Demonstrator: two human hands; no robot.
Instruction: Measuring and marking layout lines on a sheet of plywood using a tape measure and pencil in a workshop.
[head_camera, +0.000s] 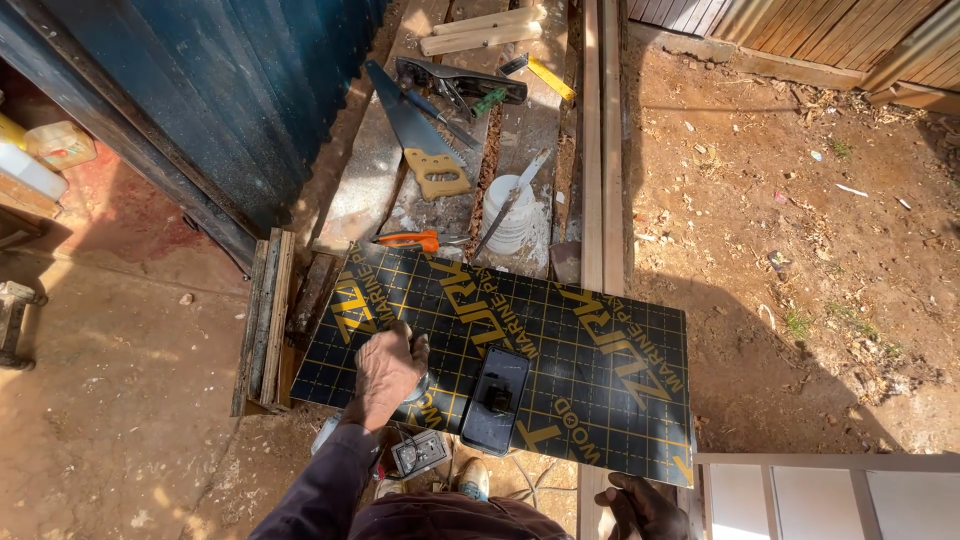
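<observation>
a large black rectangular plywood panel with a yellow printed grid (600, 370) lies flat across the near end of a long dusty wooden desk (372, 175), its right part reaching out over red-brown dirt ground (800, 230). a dark blue corrugated metal wall (220, 90) stands to the left, and a stack of narrow timber battens (268, 315) lies beside the panel's left edge. on the desk beyond the panel lie a handsaw with a tan wooden handle (420, 140), a dark metal hand plane (460, 82), a white plastic tub (512, 215) with a thin blade resting across it, an orange-handled cutter (410, 241), and a yellow spirit level (550, 78). on the panel, near its front edge, sits a black rectangular phone-like slab (494, 400). the left hand (385, 372) rests on the panel just left of the slab, its grip curled over a small grey object whose kind cannot be told. the right hand (640, 505) is at the panel's near edge, low in the view; whether its grip is spread or pressed together cannot be told. a small grey socket box (420, 452) lies below the panel.
</observation>
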